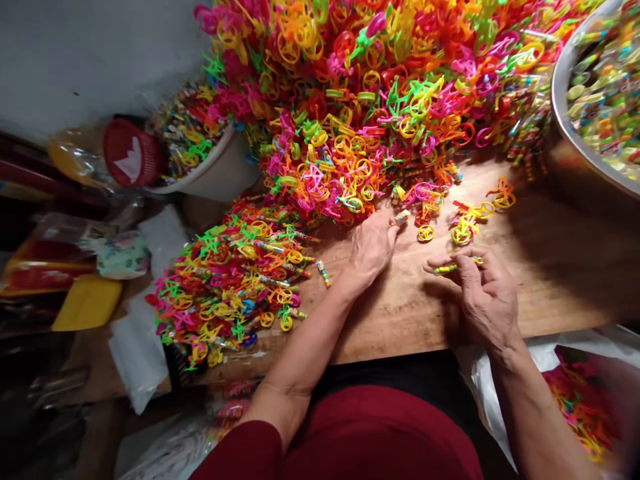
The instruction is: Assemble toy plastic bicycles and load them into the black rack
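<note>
A huge heap of small plastic toy bicycles (380, 93) in pink, orange, yellow and green covers the far side of a wooden table (400, 313). My left hand (371, 248) reaches to the heap's near edge, fingertips pinching a small striped candy piece (401, 217). My right hand (481, 288) hovers over the table, holding a thin striped candy stick (450, 268) between thumb and fingers. A few loose bicycles (465, 223) lie just beyond my right hand.
A second pile of bicycles with candy sticks (235, 280) lies at my left. A white bowl (215, 167) of pieces and a red basket (131, 153) stand at far left. A metal basin (575, 120) of candy sits at right. A plastic bag (580, 400) hangs at lower right.
</note>
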Tool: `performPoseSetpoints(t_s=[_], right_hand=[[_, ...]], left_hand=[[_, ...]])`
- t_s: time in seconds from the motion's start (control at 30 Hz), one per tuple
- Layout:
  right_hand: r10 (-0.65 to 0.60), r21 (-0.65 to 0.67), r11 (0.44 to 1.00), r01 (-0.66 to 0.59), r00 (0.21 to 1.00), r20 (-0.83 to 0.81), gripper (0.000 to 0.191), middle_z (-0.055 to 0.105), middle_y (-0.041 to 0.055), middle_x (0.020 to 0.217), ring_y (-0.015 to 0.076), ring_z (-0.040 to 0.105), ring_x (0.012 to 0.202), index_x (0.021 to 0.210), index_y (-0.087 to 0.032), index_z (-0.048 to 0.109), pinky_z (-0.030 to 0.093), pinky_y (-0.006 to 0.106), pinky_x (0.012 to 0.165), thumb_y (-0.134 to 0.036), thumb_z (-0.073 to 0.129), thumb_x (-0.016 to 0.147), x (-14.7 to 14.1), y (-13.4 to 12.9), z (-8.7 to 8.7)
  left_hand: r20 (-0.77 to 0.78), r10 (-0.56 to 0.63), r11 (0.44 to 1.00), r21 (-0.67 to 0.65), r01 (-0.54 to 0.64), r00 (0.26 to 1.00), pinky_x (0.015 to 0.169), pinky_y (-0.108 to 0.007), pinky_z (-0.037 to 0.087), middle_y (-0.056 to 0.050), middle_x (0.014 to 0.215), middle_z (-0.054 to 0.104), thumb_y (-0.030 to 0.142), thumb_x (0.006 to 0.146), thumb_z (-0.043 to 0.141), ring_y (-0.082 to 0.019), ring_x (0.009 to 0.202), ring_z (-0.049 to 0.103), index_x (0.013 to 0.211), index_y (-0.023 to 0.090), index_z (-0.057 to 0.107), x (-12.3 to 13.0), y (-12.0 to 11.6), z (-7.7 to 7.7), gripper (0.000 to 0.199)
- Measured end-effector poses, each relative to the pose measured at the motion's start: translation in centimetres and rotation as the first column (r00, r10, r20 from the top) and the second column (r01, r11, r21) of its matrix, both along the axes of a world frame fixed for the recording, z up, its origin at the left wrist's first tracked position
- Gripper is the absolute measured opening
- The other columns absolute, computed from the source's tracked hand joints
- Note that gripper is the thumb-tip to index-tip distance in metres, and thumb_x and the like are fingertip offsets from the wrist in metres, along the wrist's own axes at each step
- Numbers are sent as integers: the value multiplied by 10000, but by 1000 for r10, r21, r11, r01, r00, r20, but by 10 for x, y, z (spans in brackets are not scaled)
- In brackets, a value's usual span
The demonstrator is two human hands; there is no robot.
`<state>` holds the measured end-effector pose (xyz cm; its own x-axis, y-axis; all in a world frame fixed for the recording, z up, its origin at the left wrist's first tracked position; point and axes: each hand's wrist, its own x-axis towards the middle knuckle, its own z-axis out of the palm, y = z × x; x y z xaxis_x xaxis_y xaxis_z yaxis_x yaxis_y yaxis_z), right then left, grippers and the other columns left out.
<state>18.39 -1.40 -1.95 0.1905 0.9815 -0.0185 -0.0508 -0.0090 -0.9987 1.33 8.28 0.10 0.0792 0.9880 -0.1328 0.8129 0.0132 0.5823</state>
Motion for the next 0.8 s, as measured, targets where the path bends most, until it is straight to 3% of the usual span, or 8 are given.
performPoseSetpoints(t_s=[0.13,0.27,0.33,0.47,0.57,0.63,0.73,0.8], right_hand=[[45,-30,999,-45,999,-18,342,623,-27,715,119,644,643,1048,-199,638,545,230,580,-524,627,942,-10,5,-3],[191,-84,977,-197,979,-74,458,688,17,831,132,633,702,1069,-175,698,517,240,612,-553,754,816,-16,7,1],[250,-116,958,-264,960,-124,453,740,56,968,168,671,828,1056,-175,738,543,270,719,-549,765,802,-18,4,1],[185,-177,952,-250,930,-317,426,763,58,1025,201,698,938,1062,-210,768,559,304,830,-546,768,800,-15,-7,-3],[73,-200,962,-189,875,-478,378,746,36,925,156,685,791,1007,-224,765,561,266,711,-517,806,771,-7,-11,1],[-39,-199,977,-77,853,-521,350,686,-1,788,77,554,561,965,-220,741,462,206,512,-510,808,782,0,-11,6],[-131,-182,982,49,872,-473,356,548,-55,633,28,341,416,939,-204,681,295,182,385,-534,763,835,8,-11,8],[-111,-198,980,29,900,-420,387,474,-74,578,37,330,401,937,-193,651,276,184,366,-557,745,845,6,-13,3]], left_hand=[[245,-55,971,-212,109,968,605,-240,523,-34,666,663,337,1000,525,-137,579,663,895,125,689,-8,-29,19,288],[745,132,821,-452,350,654,521,-204,528,-27,656,666,623,824,720,-112,514,643,897,110,661,-9,-55,24,521],[796,225,780,-493,387,562,520,-202,538,-28,653,671,640,706,821,-115,520,649,872,105,663,-7,-61,20,582],[775,304,644,-596,480,554,563,-227,568,-74,766,736,568,739,822,-129,573,681,869,107,698,1,-62,13,495],[785,270,512,-607,608,557,588,-276,579,-103,891,762,522,748,815,-166,627,709,983,124,712,2,-53,15,473],[772,146,574,-575,582,619,623,-300,582,-117,986,762,488,789,782,-182,684,723,1107,145,690,1,-39,19,477],[445,-178,936,-198,290,878,794,-351,592,-128,1072,747,347,918,652,-198,861,723,1122,143,697,7,-7,26,292],[58,-289,941,198,273,955,996,-417,545,-135,1234,709,211,944,594,-242,1118,672,1170,160,705,18,17,27,257]])
